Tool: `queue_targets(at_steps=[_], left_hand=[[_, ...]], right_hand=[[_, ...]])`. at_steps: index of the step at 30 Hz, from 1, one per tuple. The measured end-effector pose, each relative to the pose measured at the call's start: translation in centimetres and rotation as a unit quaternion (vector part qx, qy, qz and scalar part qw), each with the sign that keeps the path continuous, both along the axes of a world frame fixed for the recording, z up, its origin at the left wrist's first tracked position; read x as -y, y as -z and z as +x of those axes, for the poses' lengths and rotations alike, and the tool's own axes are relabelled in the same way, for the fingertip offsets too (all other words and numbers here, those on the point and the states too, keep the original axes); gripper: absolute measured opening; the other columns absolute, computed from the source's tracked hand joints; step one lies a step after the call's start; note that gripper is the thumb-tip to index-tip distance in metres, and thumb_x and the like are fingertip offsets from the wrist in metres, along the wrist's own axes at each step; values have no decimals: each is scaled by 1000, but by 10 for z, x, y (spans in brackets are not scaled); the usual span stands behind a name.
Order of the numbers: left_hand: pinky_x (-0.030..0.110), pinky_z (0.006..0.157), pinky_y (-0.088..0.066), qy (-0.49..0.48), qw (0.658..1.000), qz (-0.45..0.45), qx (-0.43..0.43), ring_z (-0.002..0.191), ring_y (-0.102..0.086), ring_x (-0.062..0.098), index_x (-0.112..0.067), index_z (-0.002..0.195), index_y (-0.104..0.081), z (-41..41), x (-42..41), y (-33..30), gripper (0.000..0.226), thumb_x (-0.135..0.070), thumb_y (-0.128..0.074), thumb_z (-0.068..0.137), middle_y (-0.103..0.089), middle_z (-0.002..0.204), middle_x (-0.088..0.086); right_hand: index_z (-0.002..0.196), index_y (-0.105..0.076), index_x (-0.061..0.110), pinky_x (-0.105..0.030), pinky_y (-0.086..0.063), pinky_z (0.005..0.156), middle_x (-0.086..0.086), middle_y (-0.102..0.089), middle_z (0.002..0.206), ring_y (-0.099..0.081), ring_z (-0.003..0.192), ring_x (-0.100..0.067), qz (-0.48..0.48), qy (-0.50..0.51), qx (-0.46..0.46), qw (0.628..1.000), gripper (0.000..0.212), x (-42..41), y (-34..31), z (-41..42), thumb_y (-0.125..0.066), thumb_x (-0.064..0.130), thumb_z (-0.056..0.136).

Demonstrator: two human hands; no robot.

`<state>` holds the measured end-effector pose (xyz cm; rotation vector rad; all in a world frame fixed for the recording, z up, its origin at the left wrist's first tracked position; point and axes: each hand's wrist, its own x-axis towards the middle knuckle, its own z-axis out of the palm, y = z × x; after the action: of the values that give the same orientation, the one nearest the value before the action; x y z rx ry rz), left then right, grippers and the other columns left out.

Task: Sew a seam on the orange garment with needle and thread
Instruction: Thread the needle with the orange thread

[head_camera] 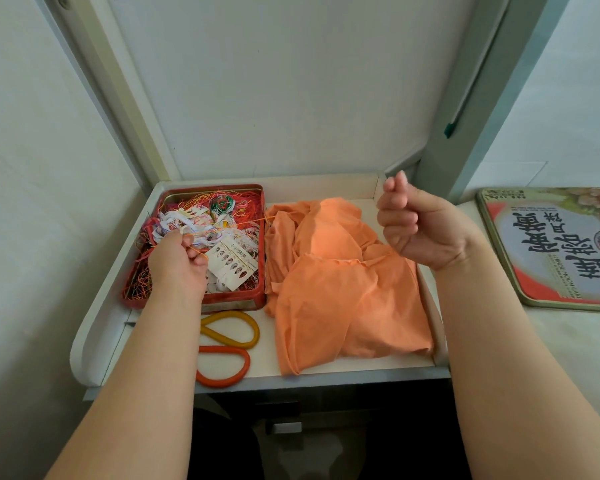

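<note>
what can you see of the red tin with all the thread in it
The red tin is a shallow rectangular metal box, lid off, on the white tray's left side. It brims with tangled thread in red, orange, white and green, plus a white needle card. The left hand pinches orange thread over it. The orange garment abuts its right wall; scissors lie just in front.

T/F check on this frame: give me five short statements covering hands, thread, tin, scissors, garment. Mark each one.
1. The left hand pinches an orange thread over the red tin. True.
2. The scissors lie inside the tin. False: they lie on the tray, in front of the tin.
3. The orange garment lies crumpled right of the tin. True.
4. The right hand rests flat on the garment. False: it is raised above it, fingers curled.
5. The tin is closed. False: it is open, full of tangled thread.
</note>
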<state>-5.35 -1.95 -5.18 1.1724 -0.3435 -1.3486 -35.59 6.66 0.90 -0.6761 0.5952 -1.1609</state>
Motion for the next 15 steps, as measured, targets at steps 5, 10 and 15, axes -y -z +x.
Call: queue_targets(at_steps=[5,10,15], left_hand=[[15,36,-22,-5,990,34,138,42,-28,3,-20,87,-50,-1,2,-5,20,-12,-37,99,-56,76,-6],[28,64,-44,98,883,-12,460,75,-55,7,-9,96,-62,-10,-12,-11,22,-8,-40,95,-66,94,-3],[34,66,-45,174,715,-15,677,79,-60,23,-21,100,-56,-11,-15,-4,13,-18,-44,96,-64,88,-5]], right_hand=[[98,-75,5,-25,-59,70,-6,-74,104,-72,91,-15,-14,83,168,982,32,1,-3,1,-47,17,90],[112,-59,10,-22,-57,75,-2,-74,102,-71,95,-12,-29,293,46,955,22,7,-4,4,-49,4,93],[93,-67,13,-20,-51,64,3,-66,72,-63,67,-9,7,443,-110,890,19,3,0,-1,-56,28,98]])
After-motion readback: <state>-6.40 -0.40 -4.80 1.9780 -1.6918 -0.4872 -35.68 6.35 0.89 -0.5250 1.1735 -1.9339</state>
